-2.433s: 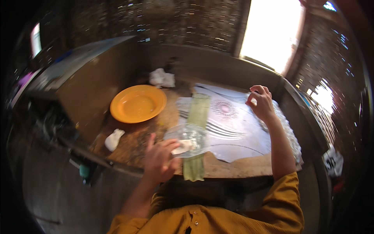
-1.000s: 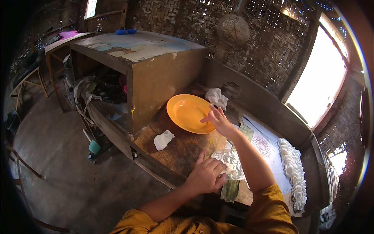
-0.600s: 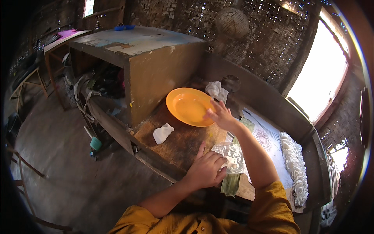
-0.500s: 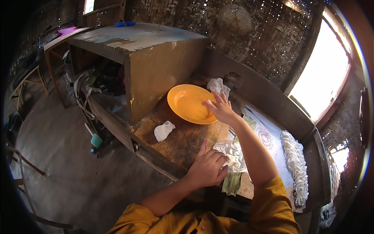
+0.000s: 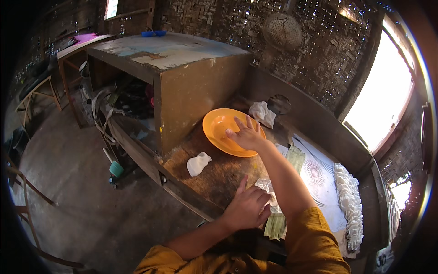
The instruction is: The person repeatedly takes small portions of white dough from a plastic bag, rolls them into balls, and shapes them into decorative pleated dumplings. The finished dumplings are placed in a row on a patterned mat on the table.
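Observation:
My right hand (image 5: 247, 135) reaches over the orange plate (image 5: 220, 132), fingers spread, thumb out over the plate's hollow. Whether the fingertips touch the plate cannot be told. Nearer to me, my left hand (image 5: 248, 208) hovers above the board, one finger stretched out and the others loosely bent, the thumb apart; nothing shows in it. Partly behind my left hand and right forearm lies a crumpled, see-through white sheet (image 5: 266, 184). A smooth white lump (image 5: 198, 164), like dough, rests on the brown wooden surface (image 5: 219, 180) left of my hands.
A row of ruffled white pieces (image 5: 349, 201) lies on a printed white sheet (image 5: 319, 178) at right. Green leaf-like strips (image 5: 275, 226) lie near my right arm. Behind the plate is a crumpled white bundle (image 5: 262, 114). A wooden cabinet (image 5: 200, 96) stands at the back left.
The whole view has shifted a little, things now sitting lower and to the right. My right hand has come further over the plate from its right rim. My left hand keeps its pose.

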Demonstrator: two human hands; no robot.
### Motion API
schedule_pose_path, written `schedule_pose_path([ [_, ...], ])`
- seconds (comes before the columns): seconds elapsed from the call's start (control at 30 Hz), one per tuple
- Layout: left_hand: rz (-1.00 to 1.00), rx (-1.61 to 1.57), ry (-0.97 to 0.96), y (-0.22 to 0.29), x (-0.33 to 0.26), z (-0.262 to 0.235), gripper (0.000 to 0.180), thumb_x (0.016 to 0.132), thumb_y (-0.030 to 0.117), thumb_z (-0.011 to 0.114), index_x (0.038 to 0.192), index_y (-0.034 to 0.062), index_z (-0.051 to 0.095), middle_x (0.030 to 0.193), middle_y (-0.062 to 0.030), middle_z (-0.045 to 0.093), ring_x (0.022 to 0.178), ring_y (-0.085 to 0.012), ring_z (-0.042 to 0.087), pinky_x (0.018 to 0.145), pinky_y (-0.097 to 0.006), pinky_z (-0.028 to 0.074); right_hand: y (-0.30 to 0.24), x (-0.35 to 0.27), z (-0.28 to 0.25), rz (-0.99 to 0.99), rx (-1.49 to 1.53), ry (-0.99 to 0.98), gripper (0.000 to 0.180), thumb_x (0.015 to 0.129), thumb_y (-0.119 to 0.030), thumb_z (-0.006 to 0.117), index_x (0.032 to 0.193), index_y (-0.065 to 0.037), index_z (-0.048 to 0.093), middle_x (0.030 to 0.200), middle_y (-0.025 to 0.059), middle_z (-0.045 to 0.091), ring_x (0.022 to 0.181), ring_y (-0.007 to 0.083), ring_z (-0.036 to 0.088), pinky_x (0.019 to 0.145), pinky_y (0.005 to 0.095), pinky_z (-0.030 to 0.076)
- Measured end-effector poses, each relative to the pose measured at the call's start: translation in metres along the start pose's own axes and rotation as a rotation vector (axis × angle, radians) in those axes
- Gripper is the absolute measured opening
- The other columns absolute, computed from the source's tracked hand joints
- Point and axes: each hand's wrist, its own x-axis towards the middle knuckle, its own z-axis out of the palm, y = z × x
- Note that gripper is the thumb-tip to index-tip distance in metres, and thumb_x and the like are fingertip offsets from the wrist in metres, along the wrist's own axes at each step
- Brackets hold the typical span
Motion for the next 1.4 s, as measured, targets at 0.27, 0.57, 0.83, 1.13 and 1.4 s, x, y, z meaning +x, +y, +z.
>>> schedule_pose_path([
  [0.27,-0.04,0.01,-0.004,-0.003,-0.003,0.004,0.022,0.077,0.018,0.06,0.098,0.0119,0.062,0.095,-0.0065,0.063,0.097,-0.0244,0.058,0.107,-0.058,0.02,0.03,-0.07,-0.002,-0.084,0.017,0.224,0.061,0.093,-0.06,0.028,0.115,-0.018,0.066,0.154,0.0114,0.012,0.142,0.0354,-0.005,0.11,0.0576,0.0],
  [0.57,-0.474,-1.274,0.555,-0.008,0.017,-0.016,0.059,0.092,0.05,0.033,0.136,0.0109,0.036,0.137,-0.0094,0.041,0.129,-0.0223,0.034,0.112,-0.049,0.007,0.006,-0.181,-0.024,-0.357,0.445,0.667,0.052,0.089,-0.056,0.046,0.119,-0.016,0.062,0.15,0.0158,0.021,0.14,0.0418,0.007,0.109,0.0597,0.01],
  [0.83,-0.418,-1.913,0.425,0.025,0.042,-0.038,0.077,0.089,0.065,0.023,0.149,0.0241,-0.004,0.155,-0.0036,-0.011,0.142,-0.0195,-0.015,0.111,-0.045,-0.011,-0.046,-0.264,-0.004,-0.326,-0.258,0.594,0.075,0.069,-0.065,0.06,0.129,-0.021,0.053,0.148,0.0125,0.026,0.138,0.0433,0.01,0.106,0.0653,0.005],
  [1.13,-0.314,-1.841,0.47,0.078,0.043,-0.013,0.073,0.091,0.065,0.019,0.149,0.0246,0.004,0.156,-0.002,-0.006,0.143,-0.0178,-0.007,0.113,-0.042,0.006,-0.05,-0.258,0.022,-0.399,0.235,0.647,0.064,0.093,-0.04,0.038,0.145,-0.006,0.024,0.153,0.0194,0.01,0.139,0.0456,0.0,0.111,0.0556,0.002],
  [1.4,-0.142,-1.566,0.519,0.092,0.036,-0.025,0.063,0.098,0.049,0.015,0.149,0.0167,-0.004,0.156,-0.0031,-0.007,0.142,-0.0197,-0.012,0.114,-0.039,-0.004,-0.056,-0.272,0.023,-0.575,0.297,0.754,0.057,0.097,-0.046,0.024,0.145,-0.017,0.03,0.154,0.0172,0.008,0.139,0.0469,-0.002,0.109,0.0578,-0.002],
])
